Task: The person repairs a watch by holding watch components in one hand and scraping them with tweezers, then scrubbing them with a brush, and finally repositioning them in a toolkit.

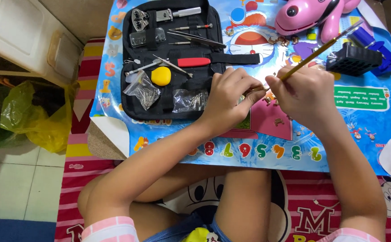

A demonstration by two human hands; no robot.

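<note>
At the centre of the frame, a small metal part [252,91] is pinched in the fingers of the left hand [231,96], while a yellow-handled tool [314,56] is gripped in the right hand [305,92]. An open black tool kit [168,58] is seen at upper left on the counter [366,134], a pink toy dog [310,15] at upper right.

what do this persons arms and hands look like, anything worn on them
Both arms are bare from above the elbow down to the fingers. The left hand and right hand show no gloves, and no rings, watch or bracelets can be seen. Short pink and white striped sleeves show at the shoulders.
</note>
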